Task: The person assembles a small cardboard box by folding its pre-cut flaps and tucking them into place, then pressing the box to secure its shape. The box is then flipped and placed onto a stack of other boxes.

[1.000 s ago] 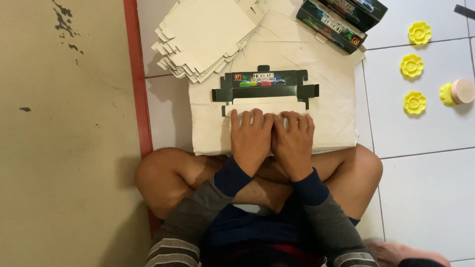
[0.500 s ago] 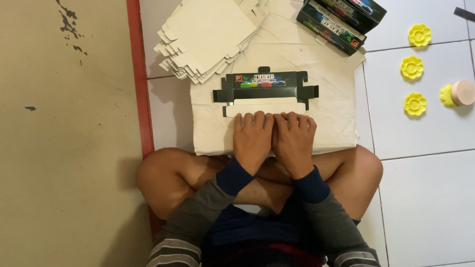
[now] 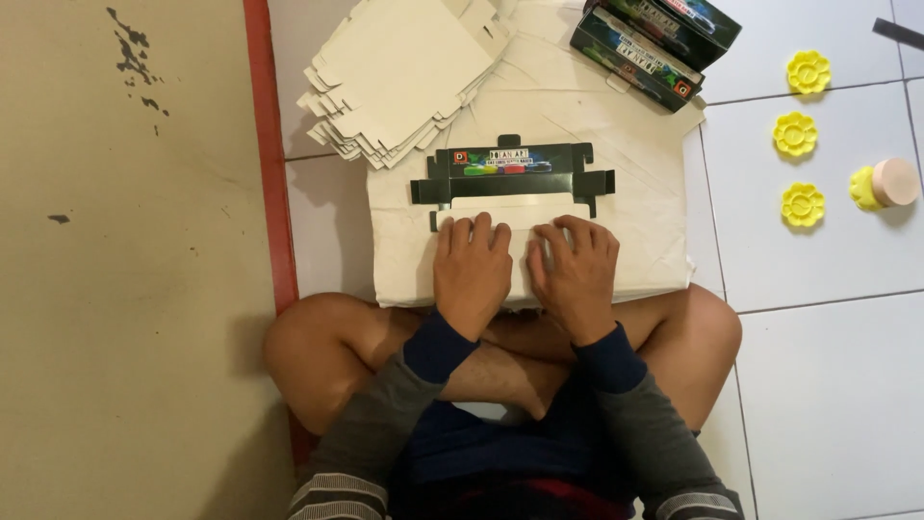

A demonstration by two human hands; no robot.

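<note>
A flat, unfolded carton blank (image 3: 512, 183), dark printed side at the far edge and white inner flap near me, lies on a white cloth-covered pad (image 3: 635, 221) in front of my crossed legs. My left hand (image 3: 471, 271) and my right hand (image 3: 575, 274) lie palm down side by side on the white flap, fingers spread and pressing it flat. Neither hand grips anything.
A tall stack of white flat carton blanks (image 3: 395, 77) sits at the far left of the pad. Assembled dark boxes (image 3: 654, 39) lie at the far right. Three yellow flower-shaped pieces (image 3: 797, 133) and a pink-topped tub (image 3: 890, 183) rest on the white tiles. A red strip (image 3: 269, 173) borders the beige floor.
Both hands have stayed pressed on the white flap; the fingers have spread slightly and the two hands sit a little further apart.
</note>
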